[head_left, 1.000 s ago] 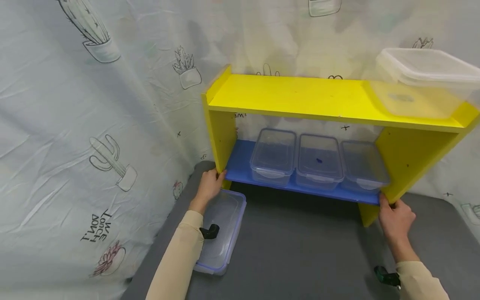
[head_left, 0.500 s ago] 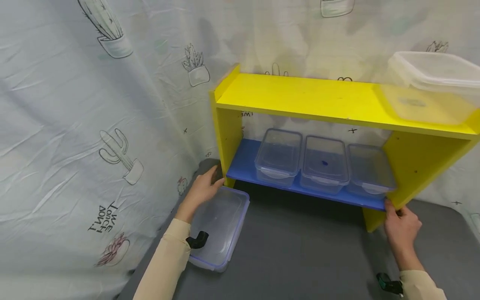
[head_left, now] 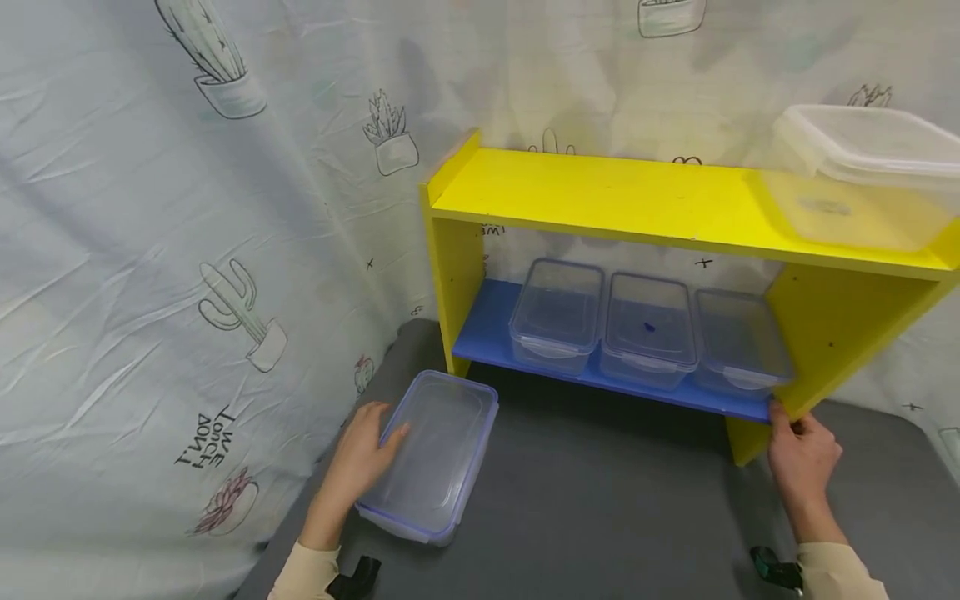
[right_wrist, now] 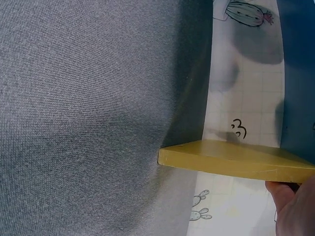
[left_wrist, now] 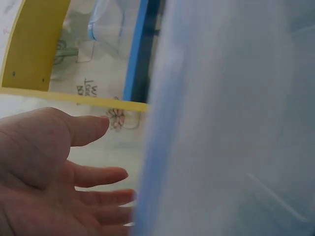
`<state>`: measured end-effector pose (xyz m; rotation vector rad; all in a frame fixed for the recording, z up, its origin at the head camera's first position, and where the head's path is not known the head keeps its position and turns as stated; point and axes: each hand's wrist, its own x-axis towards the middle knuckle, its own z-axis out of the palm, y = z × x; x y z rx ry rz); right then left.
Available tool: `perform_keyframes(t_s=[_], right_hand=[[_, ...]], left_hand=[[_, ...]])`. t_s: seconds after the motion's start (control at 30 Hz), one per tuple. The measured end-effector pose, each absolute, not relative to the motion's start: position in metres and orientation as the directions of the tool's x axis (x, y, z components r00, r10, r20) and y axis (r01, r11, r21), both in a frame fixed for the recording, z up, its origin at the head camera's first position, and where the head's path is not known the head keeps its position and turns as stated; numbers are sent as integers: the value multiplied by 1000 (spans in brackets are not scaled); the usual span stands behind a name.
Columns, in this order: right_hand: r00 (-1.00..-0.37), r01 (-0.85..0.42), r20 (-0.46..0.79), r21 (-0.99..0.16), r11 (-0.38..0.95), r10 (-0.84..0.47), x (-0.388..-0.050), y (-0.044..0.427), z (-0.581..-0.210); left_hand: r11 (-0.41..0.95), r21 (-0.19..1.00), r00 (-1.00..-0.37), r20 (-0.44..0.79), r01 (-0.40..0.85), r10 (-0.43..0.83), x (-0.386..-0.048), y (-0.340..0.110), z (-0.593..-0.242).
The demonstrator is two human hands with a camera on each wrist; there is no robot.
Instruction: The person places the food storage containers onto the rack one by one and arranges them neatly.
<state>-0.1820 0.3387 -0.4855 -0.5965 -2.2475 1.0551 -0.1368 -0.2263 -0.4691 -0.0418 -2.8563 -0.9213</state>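
Observation:
A yellow shelf unit (head_left: 585, 187) with a blue lower board (head_left: 487, 329) stands on the dark grey table. My right hand (head_left: 804, 454) grips the front edge of its right side panel, where the blue board meets it. In the right wrist view that hand (right_wrist: 298, 209) shows at the yellow panel (right_wrist: 236, 160), partly cut off. My left hand (head_left: 360, 458) is over the left edge of a clear lidded food container (head_left: 435, 458) with a blue rim. Its fingers are spread and relaxed in the left wrist view, beside the blurred container (left_wrist: 226, 118); contact cannot be told.
Three clear lidded containers stand side by side on the blue board: a left one (head_left: 558, 312), a middle one (head_left: 649, 325) and a right one (head_left: 738, 337). A larger clear box (head_left: 862, 175) sits on the top right. A printed curtain (head_left: 315, 208) hangs at the left and behind.
My left hand has let go of the shelf's left side and come down and back to the container on the table. My right hand still holds the shelf's right side.

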Motion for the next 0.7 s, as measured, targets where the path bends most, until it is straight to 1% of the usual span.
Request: perform_keyframes(t_s=[0.17, 0.3, 0.43, 0.53, 0.7], right_hand=[[-734, 175, 266, -815, 553, 625, -183, 338, -487], [-720, 171, 269, -825, 539, 640, -183, 338, -489], [-708, 158, 269, -841, 518, 653, -183, 339, -490], [-697, 150, 278, -845, 514, 661, -182, 340, -490], [-700, 120, 312, -836, 536, 642, -183, 338, -491]], left_hand=[[786, 618, -995, 79, 7, -53, -116, -231, -480], [768, 640, -998, 34, -25, -60, -106, -233, -488], [741, 669, -995, 16, -63, -99, -101, -235, -501], [682, 723, -990, -20, -110, -139, -98, -237, -510], [511, 818, -962, -182, -263, -204, -90, -245, -519]])
